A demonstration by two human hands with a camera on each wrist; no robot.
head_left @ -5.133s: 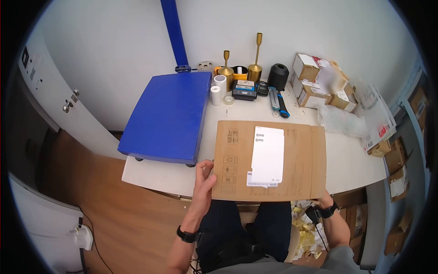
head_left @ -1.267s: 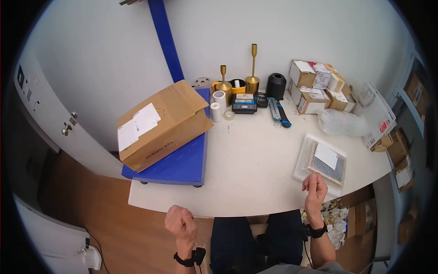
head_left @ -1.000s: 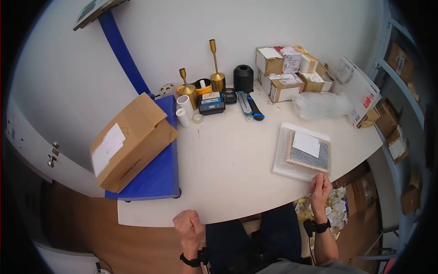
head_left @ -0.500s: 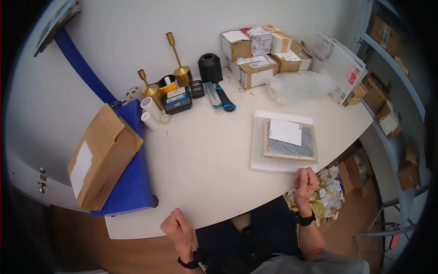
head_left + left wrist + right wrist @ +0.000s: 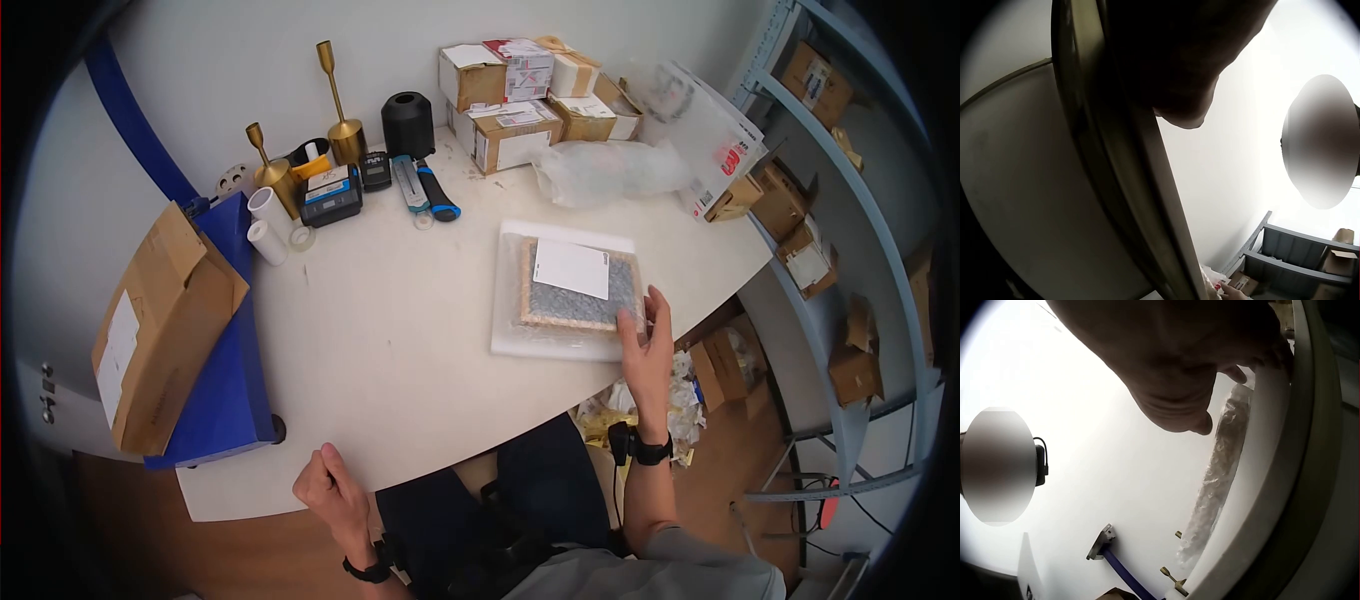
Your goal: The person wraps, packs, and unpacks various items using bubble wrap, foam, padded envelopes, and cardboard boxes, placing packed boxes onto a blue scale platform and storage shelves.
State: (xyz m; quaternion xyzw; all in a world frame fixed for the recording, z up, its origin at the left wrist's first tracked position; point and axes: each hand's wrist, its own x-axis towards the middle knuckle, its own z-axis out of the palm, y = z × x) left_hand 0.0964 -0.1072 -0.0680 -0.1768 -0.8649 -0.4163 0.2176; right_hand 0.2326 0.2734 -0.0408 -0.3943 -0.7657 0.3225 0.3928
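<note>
A flat bubble-wrapped rectangle [image 5: 585, 310] with a beige border and a white label [image 5: 572, 267] lies on a white padded sheet [image 5: 512, 340] at the table's right. My right hand [image 5: 648, 350] reaches its right front corner, thumb and fingers spread, the thumb overlapping its edge. In the right wrist view, the thumb stands off the wrapped side [image 5: 1216, 469] and the fingers are near its end. My left hand [image 5: 335, 495] is a fist with the thumb on top, at the table's front edge, holding nothing. A brown carton [image 5: 190, 325] sits slanted on the blue platform scale [image 5: 225, 410].
At the back of the white table [image 5: 400, 330] stand gold candlesticks [image 5: 347, 140], paper rolls [image 5: 267, 240], a small black device [image 5: 331, 197], a utility knife [image 5: 437, 192] and stacked small boxes [image 5: 515, 130]. Metal shelving [image 5: 850, 170] rises at right; an open carton [image 5: 722, 365] is below.
The carton, earlier held in both hands over the table, now sits on the scale. My right hand has uncurled and moved onto the wrapped rectangle's corner. The head view has turned right.
</note>
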